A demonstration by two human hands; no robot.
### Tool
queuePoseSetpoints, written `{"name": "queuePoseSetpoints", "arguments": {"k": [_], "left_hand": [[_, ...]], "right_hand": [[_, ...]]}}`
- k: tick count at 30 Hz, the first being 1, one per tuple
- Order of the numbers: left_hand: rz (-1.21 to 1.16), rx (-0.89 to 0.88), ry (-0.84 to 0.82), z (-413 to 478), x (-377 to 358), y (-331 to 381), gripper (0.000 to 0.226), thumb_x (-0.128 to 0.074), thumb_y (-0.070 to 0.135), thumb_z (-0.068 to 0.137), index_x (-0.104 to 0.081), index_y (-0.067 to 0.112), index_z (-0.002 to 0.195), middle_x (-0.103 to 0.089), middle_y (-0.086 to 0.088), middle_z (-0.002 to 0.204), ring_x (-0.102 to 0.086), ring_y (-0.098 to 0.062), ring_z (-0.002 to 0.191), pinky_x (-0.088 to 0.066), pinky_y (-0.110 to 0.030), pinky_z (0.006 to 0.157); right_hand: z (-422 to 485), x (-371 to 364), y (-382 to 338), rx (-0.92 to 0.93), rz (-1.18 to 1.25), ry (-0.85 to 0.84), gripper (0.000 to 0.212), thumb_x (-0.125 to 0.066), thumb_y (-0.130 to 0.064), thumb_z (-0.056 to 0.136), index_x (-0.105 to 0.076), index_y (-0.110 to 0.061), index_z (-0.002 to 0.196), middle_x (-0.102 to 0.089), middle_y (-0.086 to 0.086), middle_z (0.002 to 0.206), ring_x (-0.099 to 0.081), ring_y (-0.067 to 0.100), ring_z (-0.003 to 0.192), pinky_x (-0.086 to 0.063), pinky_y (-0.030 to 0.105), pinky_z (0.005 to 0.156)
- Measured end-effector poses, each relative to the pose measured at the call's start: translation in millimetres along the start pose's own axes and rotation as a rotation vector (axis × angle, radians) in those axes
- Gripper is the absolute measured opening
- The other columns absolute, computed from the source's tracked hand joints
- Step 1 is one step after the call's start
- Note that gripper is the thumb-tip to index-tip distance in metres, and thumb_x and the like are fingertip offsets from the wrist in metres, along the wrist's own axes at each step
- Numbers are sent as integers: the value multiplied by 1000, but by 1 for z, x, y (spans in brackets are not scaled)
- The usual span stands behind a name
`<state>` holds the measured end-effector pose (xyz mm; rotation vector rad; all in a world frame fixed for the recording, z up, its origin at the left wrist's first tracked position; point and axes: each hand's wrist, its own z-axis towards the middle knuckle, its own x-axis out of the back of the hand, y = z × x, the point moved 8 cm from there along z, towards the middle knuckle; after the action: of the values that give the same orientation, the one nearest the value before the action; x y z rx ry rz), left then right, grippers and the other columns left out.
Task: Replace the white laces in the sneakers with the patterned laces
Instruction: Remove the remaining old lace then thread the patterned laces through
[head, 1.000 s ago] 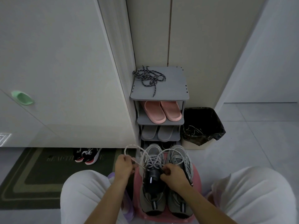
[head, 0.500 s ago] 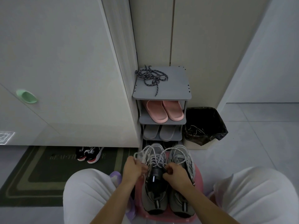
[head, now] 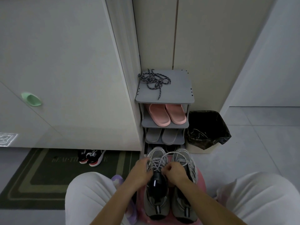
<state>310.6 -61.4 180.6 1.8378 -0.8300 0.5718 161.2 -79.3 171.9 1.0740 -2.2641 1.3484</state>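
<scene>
Trousers: we see loose pale-grey fabric trousers (head: 90, 198) covering both knees, 7 and 4 o'clock.
Arms: left hand (head: 141, 170), right hand (head: 175, 174) and forearms (head: 110, 207) bare.
Footwear: lilac patterned soft slipper (head: 117, 181), near 7 o'clock.

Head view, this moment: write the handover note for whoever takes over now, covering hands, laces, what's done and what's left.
Hands: left hand grips the white lace beside the left sneaker eyelets; right hand pinches it at the tongue.
Things: left sneaker and right sneaker stand on the pink stool; patterned laces lie on top of the shoe rack.
Done: lace untied, loop loose.
Left: pull the white laces out, thread patterned ones into both.
</scene>
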Motion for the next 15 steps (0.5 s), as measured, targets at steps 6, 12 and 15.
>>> {"name": "queuePoseSetpoints", "arguments": {"k": [6, 12, 15], "left_hand": [[253, -146, 46, 7, -11, 18, 29, -52, 26, 88, -50, 14, 115, -49, -4, 121, -47, -21, 114, -41, -31, 90], [246, -210, 20, 7, -9, 26, 19, -54, 30, 83, -42, 22, 70, -49, 2, 95, -51, -18, 96, -46, -34, 79], [208, -182, 7, 4, -13, 21, 34, -58, 40, 84, -36, 28, 59, -52, 3, 92, -53, -12, 93, -46, -29, 77]], "right_hand": [[5, -1, -10, 35, -185, -31, 36, -50, -14, 89, -38, -21, 55, -60, 8, 76, -62, 22, 76, -48, 29, 74], [4, 0, -12, 99, -220, 30, 24, -44, -16, 90, -49, -1, 109, -63, 18, 112, -60, 31, 104, -44, 32, 80], [4, 1, -9, 100, -198, 68, 25, -41, -15, 93, -46, -1, 113, -63, 17, 110, -59, 31, 102, -43, 32, 78]]}}
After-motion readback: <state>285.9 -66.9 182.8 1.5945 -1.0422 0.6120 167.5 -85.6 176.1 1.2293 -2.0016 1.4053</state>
